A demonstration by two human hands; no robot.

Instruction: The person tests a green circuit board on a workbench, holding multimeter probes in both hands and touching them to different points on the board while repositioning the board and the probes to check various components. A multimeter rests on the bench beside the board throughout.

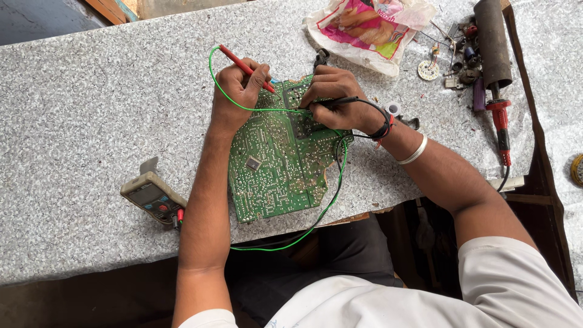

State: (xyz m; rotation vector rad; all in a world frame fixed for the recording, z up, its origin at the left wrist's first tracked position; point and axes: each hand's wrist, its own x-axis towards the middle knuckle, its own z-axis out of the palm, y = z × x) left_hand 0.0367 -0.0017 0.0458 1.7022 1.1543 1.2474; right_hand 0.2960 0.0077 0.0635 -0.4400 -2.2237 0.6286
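Left hand (240,85) pinching slim red plastic test probe (245,68) w/ green lead (212,73), tip down near 11 o'clock corner of flat green printed circuit board (276,158); right hand (340,97) closed pen-style on black probe (333,103), tip at approx 1 o'clock on same board, which lies solder-side up on grey speckled stone-look bench (79,121). Likely risks: tip skidding across dense solder pads & bridging two, or slack leads at 6 o'clock snagging on bench edge & jerking a probe; olive handheld multimeter (152,197) at 8 o'clock near edge, could get dragged off; red-handled soldering iron (501,124) at 3 o'clock well apart.
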